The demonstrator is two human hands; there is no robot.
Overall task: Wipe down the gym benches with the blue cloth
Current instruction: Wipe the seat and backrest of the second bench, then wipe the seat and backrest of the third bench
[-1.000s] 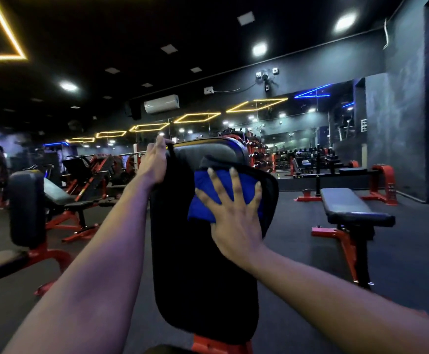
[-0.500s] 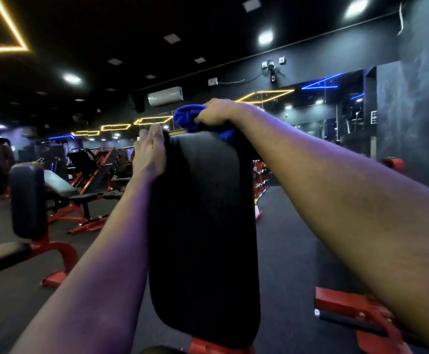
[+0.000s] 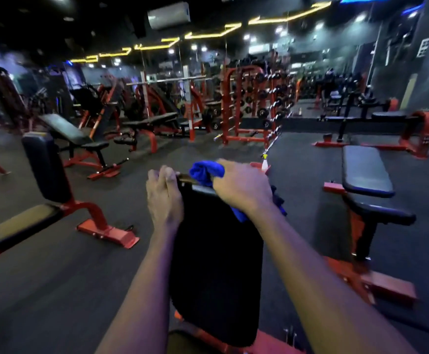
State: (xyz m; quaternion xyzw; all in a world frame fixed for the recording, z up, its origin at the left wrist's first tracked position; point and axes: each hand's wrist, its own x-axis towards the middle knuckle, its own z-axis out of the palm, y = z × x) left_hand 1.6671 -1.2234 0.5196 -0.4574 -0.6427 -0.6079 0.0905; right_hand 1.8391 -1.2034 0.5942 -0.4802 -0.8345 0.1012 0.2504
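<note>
An upright black bench backrest on a red frame stands right in front of me. My left hand grips its top left corner, fingers curled over the edge. My right hand holds the bunched blue cloth on the top edge of the pad. Part of the cloth hangs down under my right wrist, on the pad's right side.
A flat black bench with red legs stands to the right. Another upright bench is on the left. A spray bottle sits just beyond the pad. Incline benches and a dumbbell rack fill the back.
My right hand slid the cloth from the pad's face up onto its top edge. My view dropped downward, so the floor and other benches show. My left hand stayed on the corner.
</note>
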